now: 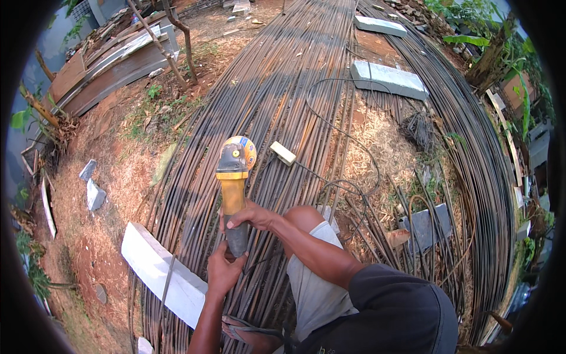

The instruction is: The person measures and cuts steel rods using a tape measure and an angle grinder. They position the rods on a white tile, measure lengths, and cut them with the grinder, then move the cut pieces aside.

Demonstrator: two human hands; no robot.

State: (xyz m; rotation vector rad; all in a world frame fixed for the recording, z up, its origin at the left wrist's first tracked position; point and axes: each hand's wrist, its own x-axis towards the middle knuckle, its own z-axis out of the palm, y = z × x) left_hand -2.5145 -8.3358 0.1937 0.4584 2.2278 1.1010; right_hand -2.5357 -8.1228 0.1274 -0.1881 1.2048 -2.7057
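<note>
A yellow and black angle grinder [233, 192] stretches away from me above a long bed of rusty steel bars [289, 71]. Its disc [251, 148], with an orange and blue label, shows beside the dark gear head. My right hand [252, 216] is wrapped round the yellow body near the dark rear part. Closed on the dark rear end of the tool is my left hand [226, 266], nearer to me. Just right of the disc, a cream extension socket [283, 153] lies on the bars. A dark cable [333, 183] runs from it to the right.
Pale concrete blocks lie at near left [162, 274] and far right [389, 80]. Another bundle of bars [471, 171] curves along the right. Short bars lie by a grey slab [429, 227]. My sandalled foot [253, 336] rests on the bars. Stacked boards [112, 65] stand far left.
</note>
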